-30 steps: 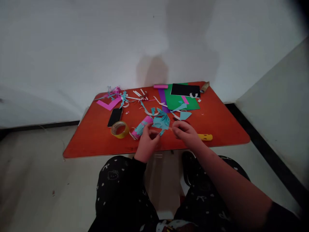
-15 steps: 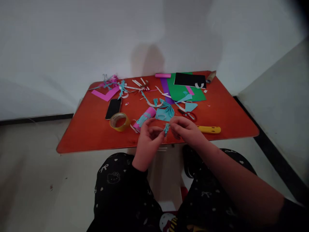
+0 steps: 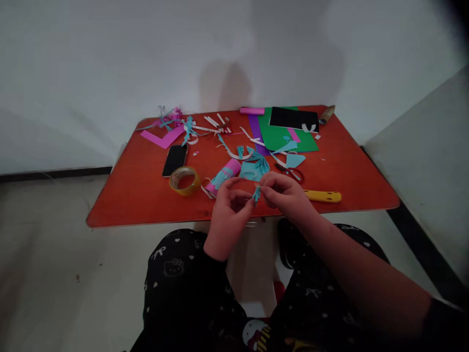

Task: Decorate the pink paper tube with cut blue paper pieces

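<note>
A small fringed piece of blue paper (image 3: 256,195) is held just above the table's front edge. My left hand (image 3: 231,210) pinches its left side between thumb and fingers. From the right, my right hand (image 3: 286,193) grips its upper end with closed fingertips. Behind my left hand lies a pink paper roll (image 3: 229,171) with jagged blue paper round it. Pleated blue paper (image 3: 256,166) rests just beyond my hands. Scissors (image 3: 293,172) with dark red handles and a yellow tool handle (image 3: 324,196), perhaps a cutter, lie near my right hand.
A roll of tape (image 3: 184,181) and a phone (image 3: 175,160) lie on the left of the red table (image 3: 132,200). Pink paper (image 3: 161,139), green sheets (image 3: 271,139), a black rectangle (image 3: 293,119) and several paper scraps are spread farther back. A wall stands behind.
The view has shifted slightly, so the table sits a little differently in it. Both hands keep hold of the blue paper, which hangs at a slightly different angle.
</note>
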The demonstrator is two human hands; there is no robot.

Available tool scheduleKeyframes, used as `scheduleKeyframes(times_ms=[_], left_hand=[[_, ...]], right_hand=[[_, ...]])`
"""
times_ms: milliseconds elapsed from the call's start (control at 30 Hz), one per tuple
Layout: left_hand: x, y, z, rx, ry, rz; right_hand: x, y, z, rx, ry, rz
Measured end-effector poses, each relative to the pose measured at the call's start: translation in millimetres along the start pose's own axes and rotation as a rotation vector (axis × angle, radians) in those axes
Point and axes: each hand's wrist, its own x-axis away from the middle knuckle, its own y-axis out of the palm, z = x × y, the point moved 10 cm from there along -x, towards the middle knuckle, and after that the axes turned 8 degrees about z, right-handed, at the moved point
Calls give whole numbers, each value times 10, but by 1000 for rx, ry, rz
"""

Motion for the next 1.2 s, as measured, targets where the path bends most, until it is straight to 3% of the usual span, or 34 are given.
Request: scheduleKeyframes(times_ms=[367, 667, 867, 1033, 1200], left_hand=[[34, 18, 1, -10, 39, -34], [-61, 72, 90, 183, -89, -11], [-45, 96, -27, 240, -181, -58], [-22, 81, -22, 225, -155, -20], [-18, 58, -7, 224, -142, 32]], right_hand=[[4, -55, -19, 86, -39, 57], [44, 93, -247, 267, -234, -12], [38, 132, -301, 317, -269, -46], [41, 140, -279, 392, -279, -72], [16, 16, -128, 491, -180, 24]])
